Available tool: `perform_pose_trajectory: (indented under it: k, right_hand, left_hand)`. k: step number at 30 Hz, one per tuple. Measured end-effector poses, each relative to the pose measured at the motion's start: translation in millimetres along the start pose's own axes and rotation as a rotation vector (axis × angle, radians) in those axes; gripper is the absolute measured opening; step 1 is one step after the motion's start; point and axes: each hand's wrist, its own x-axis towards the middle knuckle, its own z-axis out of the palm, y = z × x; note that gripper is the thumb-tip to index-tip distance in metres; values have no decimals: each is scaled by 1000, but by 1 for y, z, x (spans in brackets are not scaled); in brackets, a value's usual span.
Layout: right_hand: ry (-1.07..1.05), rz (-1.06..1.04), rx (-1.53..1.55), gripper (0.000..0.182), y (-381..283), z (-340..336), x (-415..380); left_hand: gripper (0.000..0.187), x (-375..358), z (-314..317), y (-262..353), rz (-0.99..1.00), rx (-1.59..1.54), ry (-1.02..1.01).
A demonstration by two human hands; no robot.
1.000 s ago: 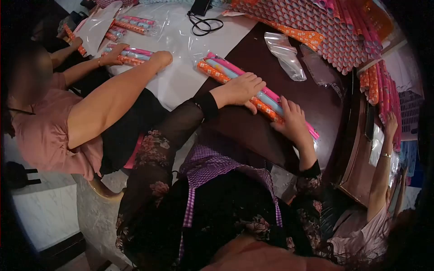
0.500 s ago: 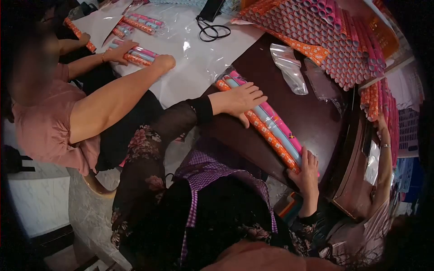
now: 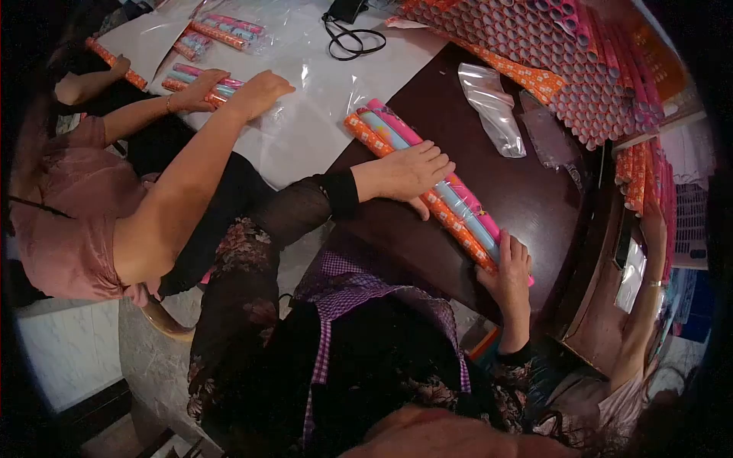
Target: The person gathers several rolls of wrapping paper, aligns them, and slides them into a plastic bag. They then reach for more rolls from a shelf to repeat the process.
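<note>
Three wrapping paper rolls, one orange with white flowers (image 3: 454, 221), one light blue (image 3: 460, 204) and one pink (image 3: 472, 197), lie side by side in a clear plastic sleeve. They rest slantwise on the dark table (image 3: 527, 198). My left hand (image 3: 408, 172) lies flat across their middle, fingers stretched over the far side and thumb on the near side. Around the lower right ends my right hand (image 3: 510, 267) is closed, its fingers upright against the pink roll's side and its thumb by the orange roll.
Stacked rolls (image 3: 527, 72) fill the upper right. Clear plastic sleeves (image 3: 492, 107) lie on the dark table. A co-worker's hands (image 3: 256, 95) handle similar rolls on the white surface (image 3: 305, 114) at left, near a black strap (image 3: 355, 42). Another person's arm (image 3: 649, 298) reaches in at right.
The rolls have slid up and to the left, and my right hand has moved with their ends. My left hand stays nearly in place. At left the co-worker's hand has shifted slightly.
</note>
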Motion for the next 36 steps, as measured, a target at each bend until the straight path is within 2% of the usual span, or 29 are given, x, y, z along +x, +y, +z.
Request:
perform_pose_trajectory:
  k: [3,12,18,21,23,25,26,31,33,35,36]
  right_hand:
    - [-20,-2,26,92,-9,5,18]
    - [81,-96,26,90,-40,20,69]
    - [60,-70,36,89,-49,23,87]
    - [90,-80,73,91,-44,25,78]
    - [83,-99,57,91,-38,24,65]
    - [40,-84,23,92,-30,24,54]
    - [47,-81,17,92,-25,22,47]
    - [18,-84,79,96,-2,17,7]
    - [-80,-36,120,98,-5,-6,-9]
    - [-69,-94,104,98,12,-8,-32]
    - [-96,-41,93,98,12,-17,-42]
  left_hand:
    - [99,-1,2,-2,32,41,82]
    - [98,3,6,-1,8,38,92]
    - [97,9,13,4,12,23,120]
    - [96,13,10,14,13,16,120]
    - [102,13,7,21,-17,-74,53]
    - [110,15,3,25,107,-209,136]
    - [117,11,2,26,86,-146,54]
    - [113,-8,-7,-8,-63,40,-180]
    - [110,-9,-5,-13,-48,-16,-144]
    - [107,-7,-1,-7,28,-74,-49]
    - [106,-5,-3,-3,42,-84,-19]
